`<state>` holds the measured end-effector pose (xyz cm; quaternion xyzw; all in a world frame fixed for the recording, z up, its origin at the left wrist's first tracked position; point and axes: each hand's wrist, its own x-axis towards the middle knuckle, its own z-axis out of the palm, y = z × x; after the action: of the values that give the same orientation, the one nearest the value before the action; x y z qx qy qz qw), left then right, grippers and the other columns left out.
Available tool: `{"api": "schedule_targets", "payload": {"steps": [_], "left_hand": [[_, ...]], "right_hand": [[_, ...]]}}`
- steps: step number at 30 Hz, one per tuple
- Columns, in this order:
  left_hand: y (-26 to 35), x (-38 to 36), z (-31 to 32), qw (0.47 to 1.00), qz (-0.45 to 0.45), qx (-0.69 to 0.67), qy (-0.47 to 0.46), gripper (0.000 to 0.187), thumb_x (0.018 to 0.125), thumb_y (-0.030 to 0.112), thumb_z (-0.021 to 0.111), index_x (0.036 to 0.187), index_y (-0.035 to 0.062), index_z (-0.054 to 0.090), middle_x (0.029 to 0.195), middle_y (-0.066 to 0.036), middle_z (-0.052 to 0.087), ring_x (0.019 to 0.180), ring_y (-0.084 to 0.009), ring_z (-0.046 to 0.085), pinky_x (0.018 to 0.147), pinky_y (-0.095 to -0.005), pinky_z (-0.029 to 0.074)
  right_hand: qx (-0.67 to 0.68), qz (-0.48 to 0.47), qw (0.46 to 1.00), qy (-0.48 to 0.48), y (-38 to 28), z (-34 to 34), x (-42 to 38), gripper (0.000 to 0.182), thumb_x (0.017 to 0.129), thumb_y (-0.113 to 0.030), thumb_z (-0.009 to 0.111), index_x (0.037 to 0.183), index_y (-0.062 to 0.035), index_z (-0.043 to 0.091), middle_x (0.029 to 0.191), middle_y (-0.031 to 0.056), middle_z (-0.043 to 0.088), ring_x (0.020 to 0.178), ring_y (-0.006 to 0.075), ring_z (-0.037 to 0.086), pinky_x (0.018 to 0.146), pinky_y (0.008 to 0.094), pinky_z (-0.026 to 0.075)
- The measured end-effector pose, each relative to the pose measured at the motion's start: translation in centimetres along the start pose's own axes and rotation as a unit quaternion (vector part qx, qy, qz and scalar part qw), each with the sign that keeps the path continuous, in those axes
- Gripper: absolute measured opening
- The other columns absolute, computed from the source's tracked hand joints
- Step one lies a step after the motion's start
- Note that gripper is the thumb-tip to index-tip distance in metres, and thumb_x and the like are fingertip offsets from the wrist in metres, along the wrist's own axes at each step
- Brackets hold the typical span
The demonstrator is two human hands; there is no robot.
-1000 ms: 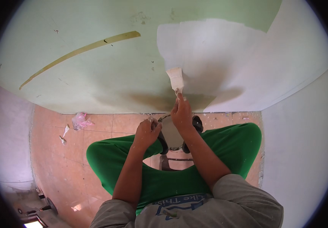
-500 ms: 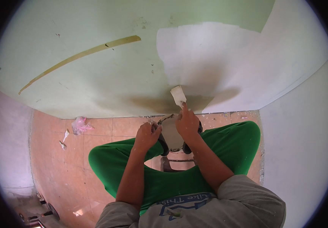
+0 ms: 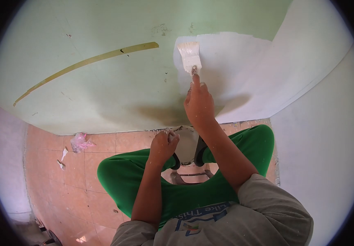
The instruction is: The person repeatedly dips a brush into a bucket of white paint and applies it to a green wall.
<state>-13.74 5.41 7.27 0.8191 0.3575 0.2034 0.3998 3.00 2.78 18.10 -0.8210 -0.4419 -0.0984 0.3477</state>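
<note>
A wide paintbrush [image 3: 191, 59], its bristles and ferrule coated white, is gripped by the handle in my right hand [image 3: 200, 107]. The bristles point up against the wall [image 3: 103, 92], by the left border of the white painted patch [image 3: 230, 53]. My left hand [image 3: 163, 146] is closed, with paint-smudged fingers, at the left rim of a round bucket of pale paint [image 3: 188, 143]. Whether the fingers grip the rim or something small is hidden. The bucket stands on the floor between my feet, below the wall.
A strip of yellowish tape [image 3: 88, 61] runs across the green wall. On the tiled floor [image 3: 74, 180] at the left lie a pink plastic bag [image 3: 80, 142] and two small paint-covered tools [image 3: 64, 153]. A white side wall [image 3: 316, 164] rises on the right.
My right hand has moved the paintbrush up from just above the bucket to the wall's white patch. My left hand stays beside the bucket rim. The view has shifted slightly.
</note>
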Motion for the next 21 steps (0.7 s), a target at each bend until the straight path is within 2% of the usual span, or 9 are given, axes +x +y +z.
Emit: {"api": "schedule_targets", "payload": {"steps": [1,8,11,12,14,16,19,20,21], "left_hand": [[0.3,-0.1,-0.2,1.000,0.015,0.015,0.007,0.024,0.089,0.020,0.068,0.090,-0.0042,0.066,0.067,-0.014,0.063,0.061,-0.0236,0.061,0.063,-0.0365,0.049],[1.1,-0.9,-0.3,1.000,-0.014,-0.015,0.008,0.027,0.090,0.022,0.067,0.092,-0.0047,0.067,0.071,-0.016,0.067,0.064,-0.0244,0.065,0.064,-0.0365,0.050],[1.6,-1.0,-0.1,1.000,-0.023,0.013,-0.015,0.027,0.091,0.022,0.066,0.093,-0.0050,0.067,0.073,-0.018,0.067,0.066,-0.0267,0.067,0.066,-0.0373,0.051],[1.5,-1.0,0.3,1.000,-0.016,0.014,-0.012,0.029,0.092,0.024,0.065,0.094,-0.0049,0.067,0.074,-0.019,0.068,0.068,-0.0283,0.068,0.067,-0.0384,0.052],[0.3,-0.5,1.5,1.000,-0.007,0.017,-0.004,0.030,0.093,0.025,0.065,0.096,-0.0048,0.067,0.075,-0.020,0.068,0.070,-0.0298,0.068,0.068,-0.0395,0.052],[-1.8,0.2,3.5,0.994,0.057,0.080,0.051,0.032,0.095,0.028,0.063,0.096,-0.0043,0.066,0.075,-0.020,0.068,0.071,-0.0322,0.068,0.069,-0.0415,0.052],[-0.4,0.2,3.8,0.998,0.028,0.057,0.031,0.035,0.095,0.031,0.063,0.096,-0.0036,0.065,0.075,-0.020,0.067,0.072,-0.0327,0.068,0.069,-0.0419,0.052],[0.1,-0.3,3.7,0.997,0.026,0.052,0.042,0.035,0.095,0.031,0.063,0.096,-0.0036,0.065,0.075,-0.020,0.067,0.072,-0.0327,0.068,0.069,-0.0419,0.052],[1.3,-0.7,3.2,0.999,0.004,0.044,0.013,0.035,0.095,0.032,0.064,0.095,-0.0034,0.065,0.074,-0.020,0.067,0.072,-0.0321,0.068,0.069,-0.0414,0.052]], "right_hand": [[-0.044,0.021,0.998,-0.041,0.2,0.6,-0.4,0.065,0.091,-0.005,0.061,0.150,-0.0055,0.036,0.096,0.0241,0.059,0.079,0.0411,0.068,0.069,0.0467,0.056],[-0.053,0.064,0.988,-0.133,6.0,7.6,-6.1,0.070,0.089,-0.005,0.059,0.153,-0.0077,0.032,0.097,0.0265,0.059,0.081,0.0436,0.066,0.071,0.0504,0.055],[-0.044,0.072,0.985,-0.152,8.2,10.0,-7.7,0.069,0.088,-0.004,0.057,0.153,-0.0072,0.032,0.098,0.0281,0.061,0.084,0.0447,0.067,0.074,0.0516,0.055],[-0.043,0.064,0.983,-0.164,8.9,10.4,-8.2,0.063,0.090,-0.005,0.056,0.150,-0.0066,0.036,0.100,0.0288,0.062,0.085,0.0443,0.068,0.075,0.0505,0.056],[-0.041,0.051,0.983,-0.173,9.4,9.5,-8.6,0.057,0.091,-0.006,0.055,0.146,-0.0059,0.039,0.101,0.0295,0.063,0.086,0.0439,0.069,0.075,0.0495,0.058],[-0.047,0.043,0.967,-0.247,9.6,8.1,-9.0,0.061,0.089,-0.007,0.056,0.147,-0.0020,0.037,0.101,0.0322,0.065,0.092,0.0432,0.069,0.078,0.0495,0.057],[-0.053,0.056,0.945,-0.316,10.4,6.3,-8.9,0.067,0.086,-0.009,0.061,0.145,0.0038,0.034,0.101,0.0337,0.066,0.095,0.0420,0.069,0.081,0.0503,0.056],[-0.057,0.045,0.946,-0.316,10.5,5.8,-9.2,0.067,0.086,-0.009,0.061,0.145,0.0038,0.034,0.101,0.0337,0.066,0.095,0.0420,0.069,0.081,0.0503,0.056],[-0.026,0.065,0.965,-0.251,10.8,5.2,-9.8,0.067,0.084,-0.010,0.062,0.143,0.0061,0.035,0.101,0.0341,0.066,0.096,0.0421,0.069,0.082,0.0508,0.055]]}}
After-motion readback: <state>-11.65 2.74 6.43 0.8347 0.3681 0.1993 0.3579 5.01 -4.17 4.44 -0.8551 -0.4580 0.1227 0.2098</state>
